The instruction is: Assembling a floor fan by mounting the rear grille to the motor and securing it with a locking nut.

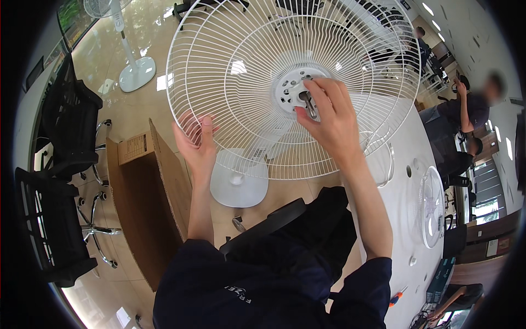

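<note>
A round white wire fan grille (296, 179) faces me, mounted on a standing fan with a white base (239, 189) on the floor below. My left hand (197, 145) grips the grille's lower left rim, thumb in front and fingers partly behind the wires. At the centre, my right hand (334, 118) pinches a white plastic ring nut (298, 89) between thumb and fingers. The nut sits around the metal motor shaft (310, 105), against the grille's perforated hub. My fingers cover part of the nut, and the motor behind is mostly hidden.
An open cardboard box (178, 183) stands at left beside black office chairs (71, 126). Another white standing fan (138, 73) is at far left. On the white table (402, 219) at right lie a second round grille (433, 205) and an orange-handled screwdriver (395, 299). Several people are beyond.
</note>
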A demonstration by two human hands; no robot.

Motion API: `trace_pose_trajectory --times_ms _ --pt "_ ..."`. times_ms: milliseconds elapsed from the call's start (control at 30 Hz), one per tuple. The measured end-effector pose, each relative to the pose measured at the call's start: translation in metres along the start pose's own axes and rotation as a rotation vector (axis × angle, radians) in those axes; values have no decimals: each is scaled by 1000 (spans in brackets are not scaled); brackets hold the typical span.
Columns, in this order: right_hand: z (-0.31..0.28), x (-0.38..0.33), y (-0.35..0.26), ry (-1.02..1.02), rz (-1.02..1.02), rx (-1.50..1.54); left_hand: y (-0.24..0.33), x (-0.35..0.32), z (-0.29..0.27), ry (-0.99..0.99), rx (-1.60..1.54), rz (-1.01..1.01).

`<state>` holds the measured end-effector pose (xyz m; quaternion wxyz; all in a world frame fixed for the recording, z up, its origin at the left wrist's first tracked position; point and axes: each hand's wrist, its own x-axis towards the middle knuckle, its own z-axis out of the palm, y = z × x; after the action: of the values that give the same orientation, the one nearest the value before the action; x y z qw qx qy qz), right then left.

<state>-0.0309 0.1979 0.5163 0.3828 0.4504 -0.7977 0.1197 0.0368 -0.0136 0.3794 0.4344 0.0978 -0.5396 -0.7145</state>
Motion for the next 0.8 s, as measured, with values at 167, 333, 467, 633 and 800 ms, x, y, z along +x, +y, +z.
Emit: trace_pose_trajectory --times_ms 167,333,467,633,800 --pt "-14 14 11 -194 -200 -32 0 1 -3 -20 21 -5" --pt "-14 10 -16 -176 52 -28 0 1 -1 -4 9 7" --pt "9 -10 -12 93 276 58 5 1 1 -11 14 11" --pt "-6 -4 5 12 90 106 -3 4 -4 -11 27 14" --pt "-24 15 18 -223 -207 25 1 3 -1 -19 35 -1"
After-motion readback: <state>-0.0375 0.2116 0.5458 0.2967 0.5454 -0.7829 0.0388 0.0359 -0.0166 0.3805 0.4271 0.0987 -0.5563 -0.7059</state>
